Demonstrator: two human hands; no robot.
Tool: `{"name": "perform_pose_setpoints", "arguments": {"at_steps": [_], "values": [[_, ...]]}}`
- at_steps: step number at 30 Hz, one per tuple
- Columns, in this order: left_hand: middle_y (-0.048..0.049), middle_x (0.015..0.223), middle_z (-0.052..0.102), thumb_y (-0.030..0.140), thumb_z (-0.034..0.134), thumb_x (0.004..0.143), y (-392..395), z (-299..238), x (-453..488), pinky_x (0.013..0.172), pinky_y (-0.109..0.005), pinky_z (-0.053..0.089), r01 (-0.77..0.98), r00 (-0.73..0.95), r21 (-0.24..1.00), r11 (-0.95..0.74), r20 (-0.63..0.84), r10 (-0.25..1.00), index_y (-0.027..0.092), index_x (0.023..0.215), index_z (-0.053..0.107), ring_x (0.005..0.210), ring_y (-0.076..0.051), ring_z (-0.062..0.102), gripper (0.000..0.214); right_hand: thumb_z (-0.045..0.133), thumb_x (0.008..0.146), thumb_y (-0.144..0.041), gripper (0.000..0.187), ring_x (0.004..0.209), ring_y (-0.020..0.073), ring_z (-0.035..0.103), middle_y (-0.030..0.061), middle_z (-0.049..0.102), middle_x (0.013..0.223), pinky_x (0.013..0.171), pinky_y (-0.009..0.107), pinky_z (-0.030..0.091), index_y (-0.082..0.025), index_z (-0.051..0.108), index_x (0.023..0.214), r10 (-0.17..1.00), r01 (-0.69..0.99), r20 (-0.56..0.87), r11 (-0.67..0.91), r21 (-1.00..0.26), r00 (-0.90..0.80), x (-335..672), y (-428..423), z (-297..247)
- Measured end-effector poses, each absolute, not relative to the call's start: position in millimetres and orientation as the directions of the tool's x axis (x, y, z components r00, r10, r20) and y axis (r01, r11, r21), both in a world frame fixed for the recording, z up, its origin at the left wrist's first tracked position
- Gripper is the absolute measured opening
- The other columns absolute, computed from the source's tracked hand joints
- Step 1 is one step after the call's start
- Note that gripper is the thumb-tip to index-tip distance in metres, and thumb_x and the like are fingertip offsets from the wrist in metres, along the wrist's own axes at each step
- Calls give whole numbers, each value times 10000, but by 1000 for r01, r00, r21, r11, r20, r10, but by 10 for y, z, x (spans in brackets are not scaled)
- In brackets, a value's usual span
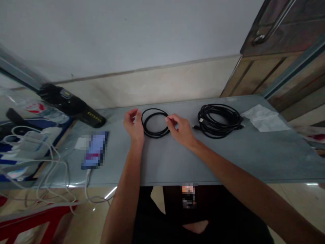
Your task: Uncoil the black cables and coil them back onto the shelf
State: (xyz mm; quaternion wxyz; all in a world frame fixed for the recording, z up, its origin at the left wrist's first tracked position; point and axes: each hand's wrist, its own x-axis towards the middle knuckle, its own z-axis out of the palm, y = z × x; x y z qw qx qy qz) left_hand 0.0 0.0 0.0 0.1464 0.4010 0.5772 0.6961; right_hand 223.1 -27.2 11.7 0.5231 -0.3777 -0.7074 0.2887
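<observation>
A small coil of black cable (155,137) lies on the grey table in front of me, wound in a few loops. At its right side my right hand (180,130) pinches the cable between thumb and fingertips. My left hand (134,126) is beside the coil's left edge, fingers loosely curled and thumb apart, with nothing visible in it; whether it touches the cable I cannot tell. Further right lies a larger, thicker bundle of black cable (220,132), with connector ends and a small white tag showing.
Crumpled white tissue (264,118) lies right of the bundle. On the left are a phone (95,149) with a white cable, a black cylindrical device (76,107), a clear plastic bottle (48,110) and tangled white cords (52,166). A wall (162,84) stands behind the grey table (167,166).
</observation>
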Motion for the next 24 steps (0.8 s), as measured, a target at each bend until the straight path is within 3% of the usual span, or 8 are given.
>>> {"name": "perform_pose_setpoints", "arguments": {"at_steps": [9,14,18,24], "values": [[-31,1061,743,304,810,970,-2,8,28,1025,-309,541,185,-625,945,-270,326,710,242,1018,768,1148,-220,686,89,525,1137,-542,370,721,167,636,21,728,832,712,301,520,-237,688,1007,787,248,584,617,-747,-198,2192,-349,115],[-38,978,762,359,760,984,34,-40,-10,924,-353,542,432,-584,867,-250,480,655,197,997,758,987,-220,726,163,524,1148,-387,234,865,205,698,51,758,950,865,359,561,-246,697,1078,672,358,685,736,-575,-281,2441,-401,348],[-47,976,771,384,736,1002,47,-58,-16,883,-358,533,483,-552,824,-295,548,629,192,1007,753,961,-222,729,193,594,1116,-351,147,1037,272,718,79,755,1058,1009,454,557,-255,686,1179,661,553,674,714,-429,-330,2995,-459,526],[-43,953,752,404,729,1020,56,-37,11,875,-354,535,447,-555,841,-306,529,642,199,984,731,932,-218,716,208,691,1030,-631,593,1349,426,645,193,694,1392,1134,633,518,-220,587,1444,800,834,507,493,-248,-322,3868,-629,225]]}}
